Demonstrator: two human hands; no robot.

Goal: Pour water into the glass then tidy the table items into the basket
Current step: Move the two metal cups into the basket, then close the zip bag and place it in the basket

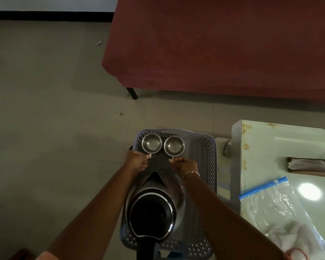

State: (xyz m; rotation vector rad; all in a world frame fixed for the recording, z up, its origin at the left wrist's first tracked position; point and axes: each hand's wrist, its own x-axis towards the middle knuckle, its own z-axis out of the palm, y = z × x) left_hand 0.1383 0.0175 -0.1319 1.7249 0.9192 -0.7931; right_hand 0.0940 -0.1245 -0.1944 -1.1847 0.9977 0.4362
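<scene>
Left hand (137, 160) pinches the left cup (151, 143), right hand (184, 164) the right cup (174, 145), by handles just beyond the knuckles; seat both flat before releasing.

Hands (137, 161) (185, 165) pinch cup handles; cups (151, 143) (174, 145), kettle (154, 209) in basket (204, 147).

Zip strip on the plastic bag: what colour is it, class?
The zip strip is blue; the head view shows it best.
</scene>
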